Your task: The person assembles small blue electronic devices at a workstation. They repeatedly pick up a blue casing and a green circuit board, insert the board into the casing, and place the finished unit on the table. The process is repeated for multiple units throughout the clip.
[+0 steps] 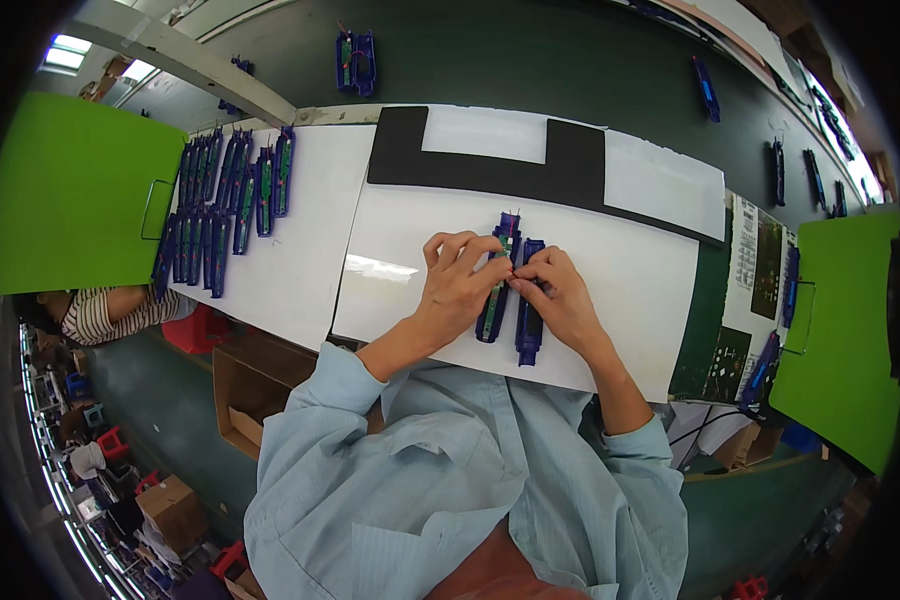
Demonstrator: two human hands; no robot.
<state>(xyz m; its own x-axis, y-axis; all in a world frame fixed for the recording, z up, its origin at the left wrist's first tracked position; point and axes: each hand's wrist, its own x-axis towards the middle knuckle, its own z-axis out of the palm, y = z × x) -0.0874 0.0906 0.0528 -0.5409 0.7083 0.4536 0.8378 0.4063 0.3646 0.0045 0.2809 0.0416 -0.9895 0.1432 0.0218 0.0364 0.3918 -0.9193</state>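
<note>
On the white work surface in front of me lie two long blue plastic housing halves side by side. The left housing half carries a narrow green circuit board, with thin wire ends sticking up at its far end. Its partner, the right housing half, shows a dark inside. My left hand is closed over the left half, thumb and fingertips pressing at the board. Between the two halves, my right hand pinches a small red wire with thumb and forefinger. The fingertips hide the wire's ends.
Rows of blue housings with boards lie to the left, beside a green panel. A black U-shaped mat lies beyond my hands. More blue housings rest on the dark green bench. Another green panel stands right.
</note>
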